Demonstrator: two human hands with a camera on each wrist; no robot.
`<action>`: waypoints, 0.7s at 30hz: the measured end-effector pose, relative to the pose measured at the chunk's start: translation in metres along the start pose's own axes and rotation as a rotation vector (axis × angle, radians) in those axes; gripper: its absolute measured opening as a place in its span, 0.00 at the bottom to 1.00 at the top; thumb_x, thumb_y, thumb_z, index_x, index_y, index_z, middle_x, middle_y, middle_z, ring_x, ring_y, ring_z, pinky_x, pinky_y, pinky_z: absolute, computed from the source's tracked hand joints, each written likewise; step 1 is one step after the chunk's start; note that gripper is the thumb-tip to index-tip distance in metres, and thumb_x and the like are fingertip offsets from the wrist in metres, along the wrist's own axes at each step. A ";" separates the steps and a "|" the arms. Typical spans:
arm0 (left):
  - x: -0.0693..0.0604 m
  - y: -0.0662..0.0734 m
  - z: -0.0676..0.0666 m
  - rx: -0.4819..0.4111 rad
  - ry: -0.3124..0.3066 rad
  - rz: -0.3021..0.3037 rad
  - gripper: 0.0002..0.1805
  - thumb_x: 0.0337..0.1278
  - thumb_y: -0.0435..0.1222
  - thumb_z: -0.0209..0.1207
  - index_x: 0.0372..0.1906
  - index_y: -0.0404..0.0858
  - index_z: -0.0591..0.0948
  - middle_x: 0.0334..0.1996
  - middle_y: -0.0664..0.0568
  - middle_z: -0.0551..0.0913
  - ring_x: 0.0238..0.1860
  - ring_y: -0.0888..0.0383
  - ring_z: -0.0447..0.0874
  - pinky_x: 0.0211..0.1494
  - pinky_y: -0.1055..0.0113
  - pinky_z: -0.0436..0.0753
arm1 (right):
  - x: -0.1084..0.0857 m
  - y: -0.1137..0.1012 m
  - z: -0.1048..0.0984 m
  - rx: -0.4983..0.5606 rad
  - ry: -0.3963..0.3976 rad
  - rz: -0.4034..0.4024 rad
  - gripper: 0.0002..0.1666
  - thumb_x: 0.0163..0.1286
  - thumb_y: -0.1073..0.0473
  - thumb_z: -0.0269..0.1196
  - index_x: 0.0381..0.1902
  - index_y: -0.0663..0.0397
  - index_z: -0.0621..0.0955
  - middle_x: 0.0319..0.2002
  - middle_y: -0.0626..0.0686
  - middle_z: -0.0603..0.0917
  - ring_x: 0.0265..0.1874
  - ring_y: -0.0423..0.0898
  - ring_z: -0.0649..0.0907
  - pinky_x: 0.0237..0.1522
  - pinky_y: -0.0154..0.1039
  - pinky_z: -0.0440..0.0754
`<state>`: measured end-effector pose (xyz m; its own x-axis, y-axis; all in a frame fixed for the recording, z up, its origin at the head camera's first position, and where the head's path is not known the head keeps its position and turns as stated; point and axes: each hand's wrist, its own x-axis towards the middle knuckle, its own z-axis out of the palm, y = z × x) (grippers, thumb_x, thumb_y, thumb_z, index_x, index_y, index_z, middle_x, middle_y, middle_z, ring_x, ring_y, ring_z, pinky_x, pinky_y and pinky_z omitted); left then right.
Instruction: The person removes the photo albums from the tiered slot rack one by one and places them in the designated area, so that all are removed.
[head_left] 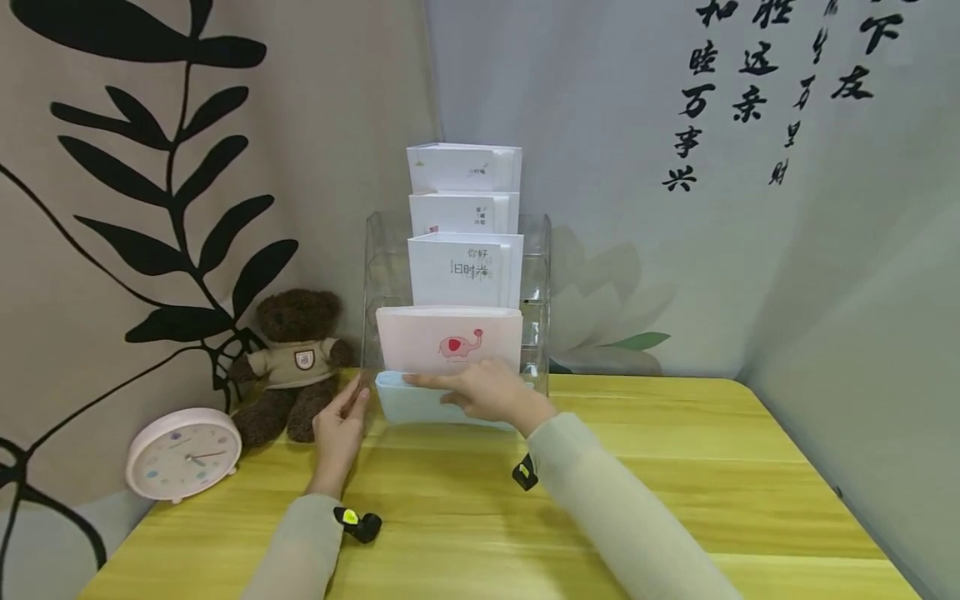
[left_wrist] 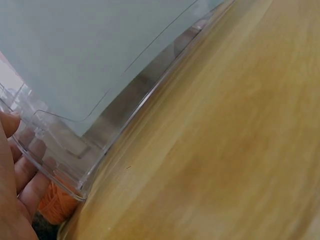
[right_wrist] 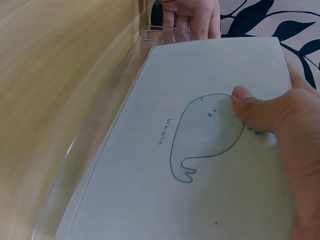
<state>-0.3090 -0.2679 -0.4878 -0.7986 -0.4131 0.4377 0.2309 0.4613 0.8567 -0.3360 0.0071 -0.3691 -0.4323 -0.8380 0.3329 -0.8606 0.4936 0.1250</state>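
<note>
A clear plastic tiered rack [head_left: 384, 250] stands on the table at the wall. My left hand [head_left: 339, 437] grips its left side edge near the bottom, thumb in front and fingers seen through the clear panel in the left wrist view. In the lowest tier sits a light blue notebook [head_left: 405, 406] with a whale drawing, which shows in the right wrist view. My right hand [head_left: 491, 392] holds its top edge, the thumb [right_wrist: 257, 110] on the cover and other fingers behind. A pink elephant notebook [head_left: 405, 342] stands in the tier above.
White notebooks [head_left: 457, 283] fill the upper tiers. Left of the rack sit a brown teddy bear [head_left: 300, 371] and a pink-rimmed clock [head_left: 183, 454]. Something orange [left_wrist: 57, 202] lies behind the rack's corner in the left wrist view. The wooden table [head_left: 675, 483] extends to the right.
</note>
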 end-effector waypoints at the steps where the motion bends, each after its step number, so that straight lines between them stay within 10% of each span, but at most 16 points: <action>1: -0.001 0.000 0.000 -0.001 -0.003 -0.002 0.21 0.68 0.52 0.61 0.64 0.59 0.81 0.55 0.53 0.86 0.50 0.56 0.84 0.40 0.83 0.75 | 0.000 0.000 -0.001 -0.002 0.001 0.001 0.41 0.72 0.48 0.66 0.76 0.14 0.62 0.16 0.40 0.73 0.11 0.37 0.62 0.14 0.31 0.62; 12: 0.001 0.002 0.001 -0.027 0.006 0.022 0.21 0.68 0.51 0.61 0.63 0.58 0.81 0.54 0.54 0.86 0.51 0.56 0.85 0.41 0.83 0.76 | -0.004 0.001 -0.019 0.093 0.055 -0.010 0.42 0.72 0.53 0.67 0.76 0.18 0.63 0.27 0.42 0.85 0.12 0.37 0.64 0.17 0.29 0.67; 21: -0.002 0.001 -0.002 -0.040 -0.018 0.007 0.21 0.69 0.51 0.61 0.64 0.61 0.80 0.55 0.53 0.86 0.41 0.52 0.87 0.32 0.77 0.79 | -0.012 -0.001 -0.030 0.195 0.247 -0.022 0.39 0.69 0.56 0.69 0.74 0.26 0.70 0.35 0.47 0.88 0.14 0.39 0.69 0.23 0.30 0.71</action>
<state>-0.3063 -0.2678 -0.4870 -0.8068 -0.3954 0.4390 0.2585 0.4319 0.8641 -0.3216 0.0239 -0.3455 -0.3554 -0.7544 0.5519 -0.9147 0.4023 -0.0391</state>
